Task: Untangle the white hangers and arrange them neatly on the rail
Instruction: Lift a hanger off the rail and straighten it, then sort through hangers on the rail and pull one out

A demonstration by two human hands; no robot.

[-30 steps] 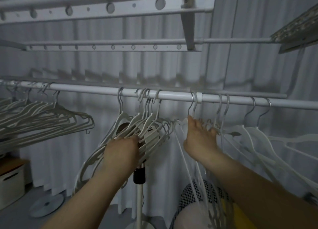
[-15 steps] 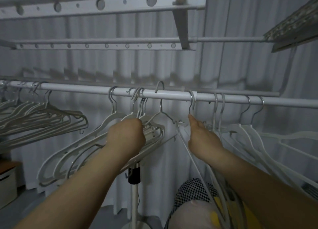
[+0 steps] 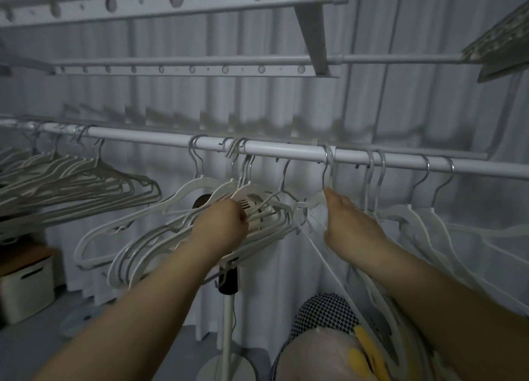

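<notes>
Two bare arms reach up from the bottom of the picture. The left hand (image 3: pixel 221 224) and the right hand (image 3: pixel 347 223) wear no gloves, rings or watches. No sleeves show on either forearm; both are uncovered all the way down to the edge of the view. The fingers (image 3: pixel 329 193) of the right hand look slim. The light is dim.

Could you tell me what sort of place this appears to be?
Probably a home laundry or drying room: a long white metal rail carries many white plastic hangers, a perforated white overhead drying rack hangs above, and a white pedestal fan stands behind.
</notes>
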